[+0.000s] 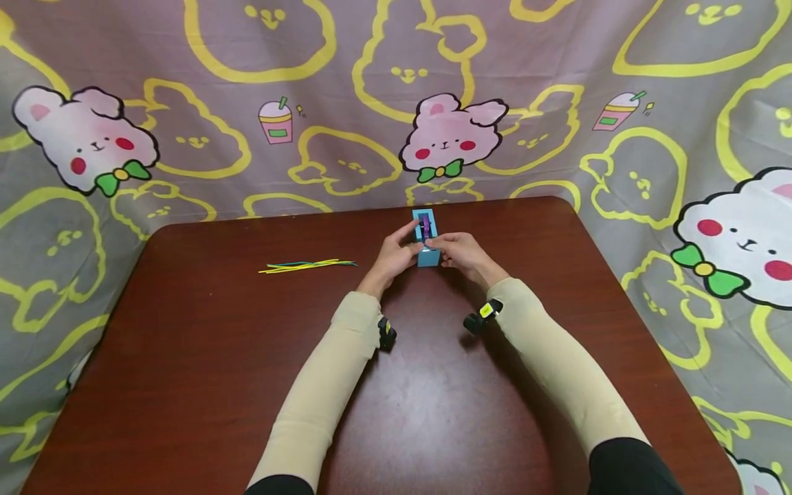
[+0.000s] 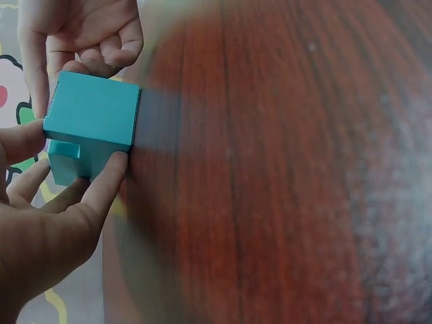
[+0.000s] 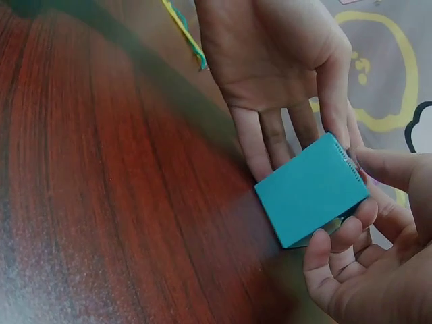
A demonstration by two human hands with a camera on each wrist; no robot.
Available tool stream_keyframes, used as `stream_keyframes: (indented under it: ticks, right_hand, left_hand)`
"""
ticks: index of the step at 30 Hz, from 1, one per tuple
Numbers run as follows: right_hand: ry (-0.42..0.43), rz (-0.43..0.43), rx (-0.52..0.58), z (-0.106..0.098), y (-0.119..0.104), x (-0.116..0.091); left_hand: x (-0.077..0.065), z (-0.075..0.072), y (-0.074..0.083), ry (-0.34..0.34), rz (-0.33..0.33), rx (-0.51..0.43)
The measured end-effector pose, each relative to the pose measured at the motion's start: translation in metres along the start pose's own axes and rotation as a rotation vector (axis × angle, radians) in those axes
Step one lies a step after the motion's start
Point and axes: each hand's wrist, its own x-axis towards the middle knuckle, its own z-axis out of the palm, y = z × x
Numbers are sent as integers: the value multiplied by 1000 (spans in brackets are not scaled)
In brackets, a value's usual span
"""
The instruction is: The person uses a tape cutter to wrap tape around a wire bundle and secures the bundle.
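Observation:
A light blue tape dispenser with a purple roll core stands near the table's far edge, between both hands. My left hand holds it from the left, thumb by the serrated edge and fingers spread along its side, as the left wrist view shows. From the other side my right hand grips it at the cutter end, its thumb at the serrated edge and the other fingers curled against the side. Whether a tape end lies under the right thumb I cannot tell.
Several thin yellow and green strands lie on the brown wooden table, left of the hands. A printed cloth hangs behind the table and along its sides. Both forearms wear beige sleeves with small wrist cameras.

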Motion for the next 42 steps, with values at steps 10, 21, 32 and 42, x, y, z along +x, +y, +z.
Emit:
stream_keyframes:
  ticks: [10,21,32,42]
  right_hand:
    - [24,-7,-33,-1,-7,-2]
    - [56,7,71,-2,-18,-4]
    - [50,11,-32,-1,-17,-3]
    - [66,17,-65,1,-12,-7]
  left_hand:
    - [-2,4,1,11,5,24]
    - [1,5,0,18,5,32]
    - [1,3,1,32,8,53]
    - [0,1,0,28,20,73]
